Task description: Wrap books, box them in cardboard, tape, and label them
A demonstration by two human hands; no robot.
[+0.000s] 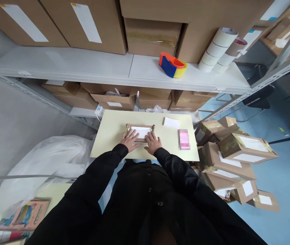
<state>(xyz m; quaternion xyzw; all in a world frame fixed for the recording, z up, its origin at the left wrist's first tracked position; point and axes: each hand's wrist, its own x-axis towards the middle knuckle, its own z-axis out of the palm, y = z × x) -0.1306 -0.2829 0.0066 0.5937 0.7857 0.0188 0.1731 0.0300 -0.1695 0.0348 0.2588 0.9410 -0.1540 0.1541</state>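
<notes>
A small taped cardboard box (pixel 141 139) lies flat on the pale yellow table (pixel 114 117). On its top is a white label (pixel 141 132). My left hand (pixel 129 140) rests with spread fingers on the box's left part, its fingertips at the label's edge. Over the right part lies my right hand (pixel 153 142), fingers also spread and touching the label's right end. Neither hand grasps anything. To the right on the table are a stack of white labels (pixel 171 123) and a pink item (pixel 184 139), which is pixelated.
Behind the table stands a shelf (pixel 83 66) with large cartons, a tape dispenser (pixel 172 65) and stacked tape rolls (pixel 215 51). Labelled boxes (pixel 233 163) are piled on the right. White plastic sheeting (pixel 50 163) bulges on the left, near a printed orange package (pixel 27 214).
</notes>
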